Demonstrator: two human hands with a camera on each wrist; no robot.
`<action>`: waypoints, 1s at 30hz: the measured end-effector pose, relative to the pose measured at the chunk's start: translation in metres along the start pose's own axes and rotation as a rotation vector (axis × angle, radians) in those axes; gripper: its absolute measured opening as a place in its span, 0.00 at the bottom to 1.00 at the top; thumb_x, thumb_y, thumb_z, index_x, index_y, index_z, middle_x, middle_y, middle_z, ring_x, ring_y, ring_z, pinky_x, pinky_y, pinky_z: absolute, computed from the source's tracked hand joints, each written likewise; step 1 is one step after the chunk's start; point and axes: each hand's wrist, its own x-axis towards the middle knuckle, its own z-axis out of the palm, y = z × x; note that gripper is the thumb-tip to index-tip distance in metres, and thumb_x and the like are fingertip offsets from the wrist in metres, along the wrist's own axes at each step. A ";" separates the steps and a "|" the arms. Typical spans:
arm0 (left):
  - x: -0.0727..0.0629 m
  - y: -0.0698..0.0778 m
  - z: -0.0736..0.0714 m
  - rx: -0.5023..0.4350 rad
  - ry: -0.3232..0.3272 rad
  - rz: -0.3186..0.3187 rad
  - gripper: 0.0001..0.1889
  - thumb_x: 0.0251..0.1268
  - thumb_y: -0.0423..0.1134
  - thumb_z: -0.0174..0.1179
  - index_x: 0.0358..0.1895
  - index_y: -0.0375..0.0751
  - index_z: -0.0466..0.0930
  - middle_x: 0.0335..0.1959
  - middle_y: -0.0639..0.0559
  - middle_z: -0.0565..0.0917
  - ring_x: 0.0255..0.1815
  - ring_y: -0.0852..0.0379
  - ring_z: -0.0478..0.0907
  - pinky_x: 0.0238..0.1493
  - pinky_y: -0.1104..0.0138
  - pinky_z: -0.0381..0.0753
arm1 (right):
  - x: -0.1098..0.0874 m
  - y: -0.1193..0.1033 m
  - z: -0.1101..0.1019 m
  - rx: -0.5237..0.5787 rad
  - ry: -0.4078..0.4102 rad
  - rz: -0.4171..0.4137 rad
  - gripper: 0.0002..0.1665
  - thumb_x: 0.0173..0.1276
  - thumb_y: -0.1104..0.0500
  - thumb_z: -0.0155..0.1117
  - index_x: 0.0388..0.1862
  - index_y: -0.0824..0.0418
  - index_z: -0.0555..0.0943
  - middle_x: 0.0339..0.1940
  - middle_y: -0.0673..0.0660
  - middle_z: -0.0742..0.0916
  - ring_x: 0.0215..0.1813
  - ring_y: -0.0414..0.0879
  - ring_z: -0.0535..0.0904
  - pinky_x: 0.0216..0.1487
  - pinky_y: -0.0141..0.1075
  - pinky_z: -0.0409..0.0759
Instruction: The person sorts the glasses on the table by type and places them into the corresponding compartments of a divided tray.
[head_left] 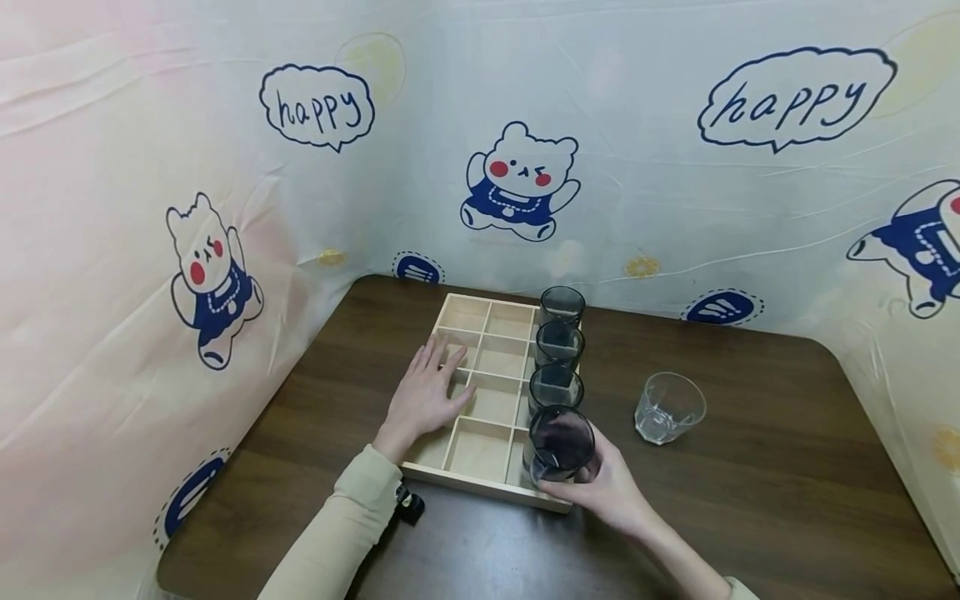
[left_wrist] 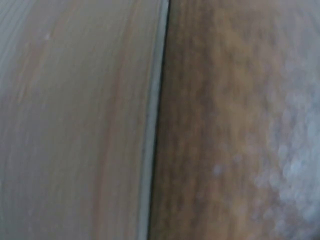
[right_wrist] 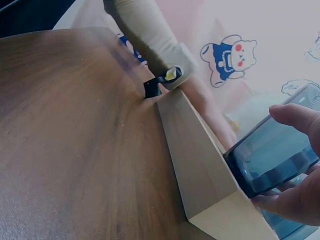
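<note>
My right hand (head_left: 611,487) grips a dark grey drinking glass (head_left: 558,450) at the near right corner compartment of a pale wooden divided box (head_left: 487,477). In the right wrist view, the base of this glass (right_wrist: 280,147) shows level with the box's rim, thumb on one side and fingers on the other. Beyond it, several similar dark glasses (head_left: 557,387) stand in a row along the box's right column. My left hand (head_left: 423,396) rests with fingers spread on the box's left side. The left wrist view shows only blurred box wall (left_wrist: 75,120) and table.
A clear glass (head_left: 670,410) stands on the brown table (head_left: 750,467) to the right of the box. A small black device (head_left: 408,504) is at the left wrist, near the box's front edge. Printed cloth (head_left: 637,192) hangs round the table's back and sides.
</note>
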 end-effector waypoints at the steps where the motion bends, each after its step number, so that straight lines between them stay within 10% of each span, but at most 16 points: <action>1: 0.000 0.000 0.000 0.001 0.000 0.000 0.42 0.81 0.69 0.51 0.89 0.52 0.62 0.93 0.37 0.49 0.95 0.37 0.42 0.96 0.47 0.44 | 0.000 0.001 0.000 -0.012 0.005 0.000 0.44 0.58 0.75 0.81 0.73 0.78 0.72 0.65 0.56 0.89 0.66 0.36 0.87 0.68 0.26 0.85; 11: 0.001 0.000 0.000 0.005 -0.008 -0.004 0.42 0.81 0.68 0.50 0.89 0.52 0.61 0.93 0.37 0.50 0.95 0.37 0.42 0.96 0.47 0.43 | 0.002 0.007 0.004 -0.151 0.023 -0.041 0.46 0.54 0.74 0.85 0.71 0.73 0.75 0.62 0.75 0.85 0.62 0.36 0.87 0.64 0.28 0.87; 30: 0.001 -0.001 0.002 0.005 0.001 -0.004 0.41 0.81 0.68 0.50 0.89 0.52 0.62 0.93 0.38 0.51 0.95 0.38 0.42 0.96 0.47 0.45 | -0.005 0.013 0.009 -0.645 0.167 -0.066 0.48 0.42 0.60 0.96 0.65 0.59 0.84 0.58 0.53 0.92 0.58 0.47 0.89 0.64 0.40 0.89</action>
